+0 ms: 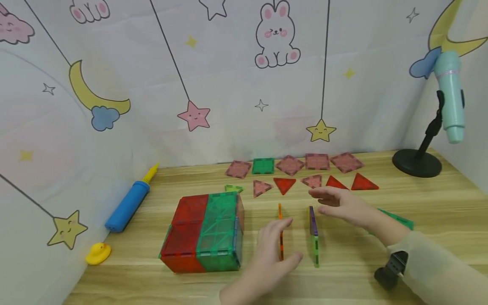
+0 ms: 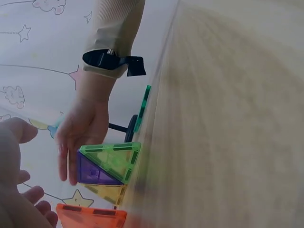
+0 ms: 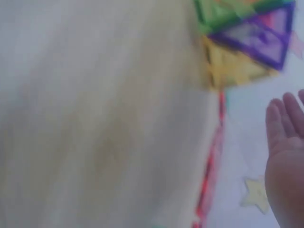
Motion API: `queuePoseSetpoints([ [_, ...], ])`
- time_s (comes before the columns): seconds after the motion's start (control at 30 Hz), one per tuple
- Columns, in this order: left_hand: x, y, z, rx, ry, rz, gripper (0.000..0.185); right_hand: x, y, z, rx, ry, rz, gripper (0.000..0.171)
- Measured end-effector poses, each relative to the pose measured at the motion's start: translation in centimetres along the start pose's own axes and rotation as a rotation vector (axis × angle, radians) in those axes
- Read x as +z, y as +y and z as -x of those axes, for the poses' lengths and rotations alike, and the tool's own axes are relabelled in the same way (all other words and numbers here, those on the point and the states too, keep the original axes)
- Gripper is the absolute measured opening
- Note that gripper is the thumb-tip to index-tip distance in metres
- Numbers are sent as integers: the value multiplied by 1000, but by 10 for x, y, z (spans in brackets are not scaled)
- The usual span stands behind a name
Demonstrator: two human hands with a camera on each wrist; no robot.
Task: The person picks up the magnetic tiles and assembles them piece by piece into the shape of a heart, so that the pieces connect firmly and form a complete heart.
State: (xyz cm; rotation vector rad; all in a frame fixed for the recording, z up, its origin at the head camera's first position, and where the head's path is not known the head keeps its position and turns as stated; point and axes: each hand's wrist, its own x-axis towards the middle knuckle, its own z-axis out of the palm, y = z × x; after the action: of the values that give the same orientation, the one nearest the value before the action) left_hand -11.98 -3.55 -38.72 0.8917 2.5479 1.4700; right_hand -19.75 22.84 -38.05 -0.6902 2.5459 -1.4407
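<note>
Leftmost on the wooden tabletop, at the lower left of the head view, sit a yellow rubber duck and a blue hand pump. Next to them stands a closed box of magnetic tiles, red on its left half, green on its right. Just right of the box, two tile panels stand on edge, apart and roughly parallel: an orange panel and a purple-and-green panel, which the left wrist view shows to be made of green, purple and yellow triangles.

The left hand rests its relaxed, nearly straight fingers against the orange panel, steadying it upright without gripping. The right hand hovers flat and spread just right of the purple-and-green panel, touching nothing that can be seen. Beyond the hands, near the middle of the frame, lie loose pink and green squares and red triangles, and a green tile lies partly hidden under the right forearm. At far right stands a teal microphone on a black stand.

Judging by this, a second box is under way with two side walls set. The next move would call for fetching a loose square and joining the walls without knocking them over.
</note>
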Motion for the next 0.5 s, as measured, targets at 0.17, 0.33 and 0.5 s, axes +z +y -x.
queuePoseSetpoints([
  [0.17,3,-9,-6,-121,14,-56,65,-41,6,25,47,20,280,45],
  [0.33,5,-20,-13,-228,30,-32,64,-80,37,68,164,-114,577,54],
  [0.5,2,-29,-16,-262,20,7,67,-79,64,98,185,-90,752,70],
])
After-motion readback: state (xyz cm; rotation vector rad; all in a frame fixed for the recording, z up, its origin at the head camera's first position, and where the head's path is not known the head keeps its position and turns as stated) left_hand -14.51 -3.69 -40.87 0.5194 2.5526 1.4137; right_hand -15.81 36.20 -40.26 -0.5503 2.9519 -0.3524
